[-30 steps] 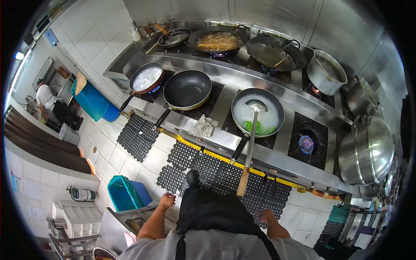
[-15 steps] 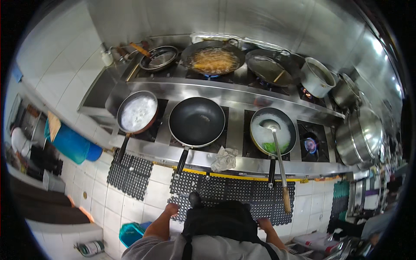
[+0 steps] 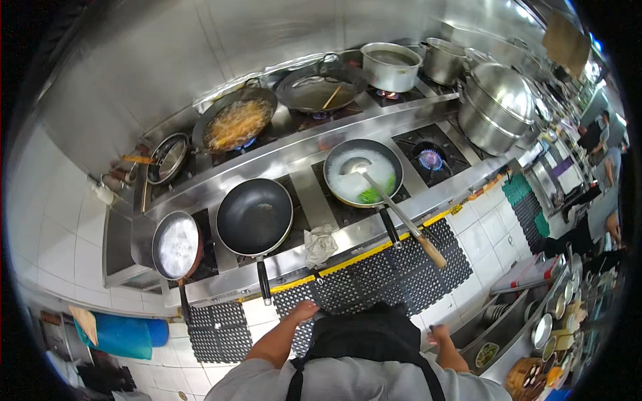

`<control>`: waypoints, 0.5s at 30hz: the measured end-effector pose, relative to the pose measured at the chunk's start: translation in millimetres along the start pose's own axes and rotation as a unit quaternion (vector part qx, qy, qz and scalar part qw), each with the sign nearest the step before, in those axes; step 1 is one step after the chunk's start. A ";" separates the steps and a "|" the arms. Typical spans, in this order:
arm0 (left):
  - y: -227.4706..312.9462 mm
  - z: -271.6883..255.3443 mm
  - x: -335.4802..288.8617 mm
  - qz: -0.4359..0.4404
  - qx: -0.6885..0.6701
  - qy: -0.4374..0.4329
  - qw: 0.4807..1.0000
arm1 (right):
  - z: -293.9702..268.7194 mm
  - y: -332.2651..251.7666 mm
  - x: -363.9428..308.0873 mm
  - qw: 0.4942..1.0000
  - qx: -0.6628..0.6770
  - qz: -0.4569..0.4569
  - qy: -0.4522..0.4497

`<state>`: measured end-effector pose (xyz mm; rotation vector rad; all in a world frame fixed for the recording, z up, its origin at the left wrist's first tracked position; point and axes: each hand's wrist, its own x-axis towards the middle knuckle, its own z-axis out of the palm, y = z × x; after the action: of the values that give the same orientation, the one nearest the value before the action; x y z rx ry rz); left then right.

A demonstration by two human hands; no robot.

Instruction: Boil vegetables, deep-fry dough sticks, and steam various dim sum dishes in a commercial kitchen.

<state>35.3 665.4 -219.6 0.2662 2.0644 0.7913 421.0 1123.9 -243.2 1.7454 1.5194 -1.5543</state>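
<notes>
In the head view, the long ladle point(image 3: 391, 204) lies slantwise in the front right pan point(image 3: 363, 145) on the stove point(image 3: 314, 195). Its bowl sits at the upper left, in cloudy liquid, and its shaft crosses the near rim, so the wooden grip points to the lower right, past the stove's front edge. That pan's handle points toward the person, left of the shaft. The left hand point(image 3: 305, 309) is near the handle of the middle pan point(image 3: 254, 217), which also points toward the person; the right hand point(image 3: 439, 333) is apart from the ladle, below its grip. Neither visibly holds anything; how far the fingers are open I cannot tell.

Green leaves point(image 3: 368, 196) float beside the ladle's bowl. The middle pan is bare inside, and the left pan point(image 3: 200, 250) holds white, foamy liquid. Behind them, 1 wok point(image 3: 266, 102) holds golden food in bubbling oil; the other point(image 3: 352, 77) holds dark liquid, with a stick point(image 3: 332, 97) leaning in it. A crumpled cloth point(image 3: 321, 245) lies on the front edge.

Compared with 0.5 s ago, the view has swung right: the ladle slants more across the picture, though it rests in the same pan, and more containers show at lower right.
</notes>
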 end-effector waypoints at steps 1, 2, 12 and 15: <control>22.3 7.9 -0.9 0.013 0.003 -0.023 1.000 | -9.2 23.0 14.3 0.999 0.006 0.052 -0.005; 45.6 15.4 0.4 0.023 -0.001 -0.037 0.999 | -13.7 40.3 25.5 0.997 0.050 0.060 -0.027; 149.6 94.5 14.1 -0.018 0.150 0.019 0.988 | -141.5 47.3 36.2 0.967 0.106 -0.028 -0.230; 180.6 108.5 -19.2 -0.032 0.149 0.056 0.987 | -152.8 37.4 41.6 0.982 0.049 -0.037 -0.180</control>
<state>115.1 843.6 -138.0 0.3246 2.2851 0.4646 520.1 1253.0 -241.8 1.3698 1.3568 -1.8894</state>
